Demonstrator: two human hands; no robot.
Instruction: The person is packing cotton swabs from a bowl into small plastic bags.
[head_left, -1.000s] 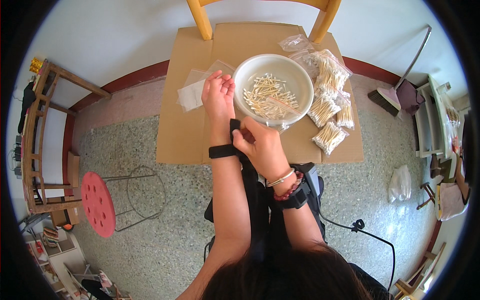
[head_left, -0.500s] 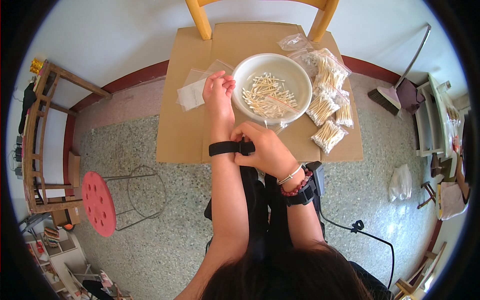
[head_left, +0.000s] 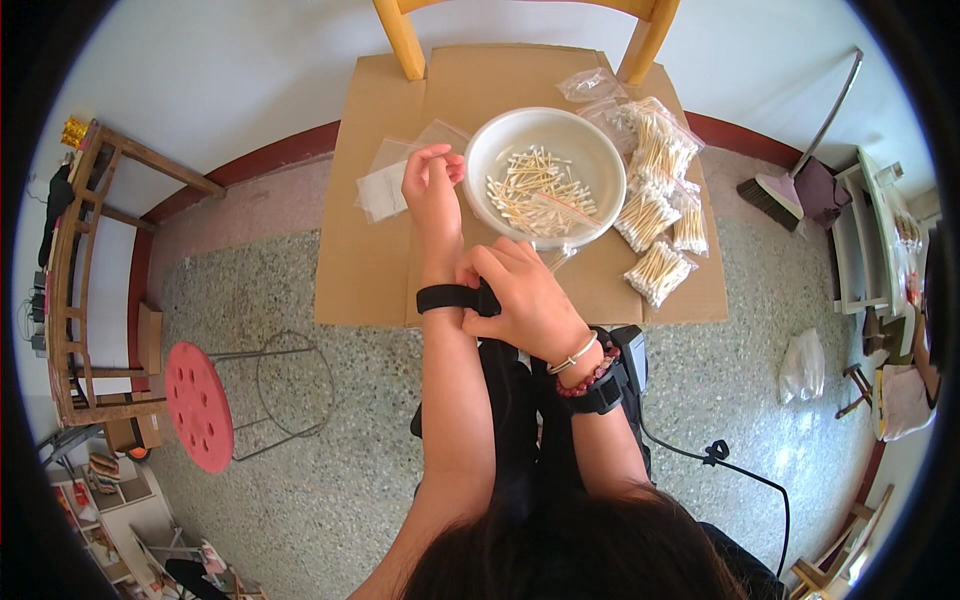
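My right hand (head_left: 530,305) is closed on a black wrist strap (head_left: 447,297) around my left wrist, pinching its end on the inner side. Beyond the strap, my left hand (head_left: 432,195) is raised with loosely bent fingers and holds nothing. It is just left of a white bowl (head_left: 475,170) containing loose cotton swabs (head_left: 535,185) and a small clear bag. Flat clear zip bags (head_left: 385,190) lie to the left of that hand. Right of the bowl are several bags filled with cotton swabs (head_left: 660,272). My right wrist carries a black band (head_left: 600,393), red beads and a pale bangle.
A cardboard sheet (head_left: 370,270) covers the surface under the bowl, against a wooden chair back (head_left: 650,40). A red stool (head_left: 198,405) lies tipped at left. At right are a broom (head_left: 772,200), a white plastic bag (head_left: 803,365) and a black cable (head_left: 750,475).
Both hands have shifted very slightly left, and the fingers of my left hand have turned a little. My right hand keeps its grip on the strap.
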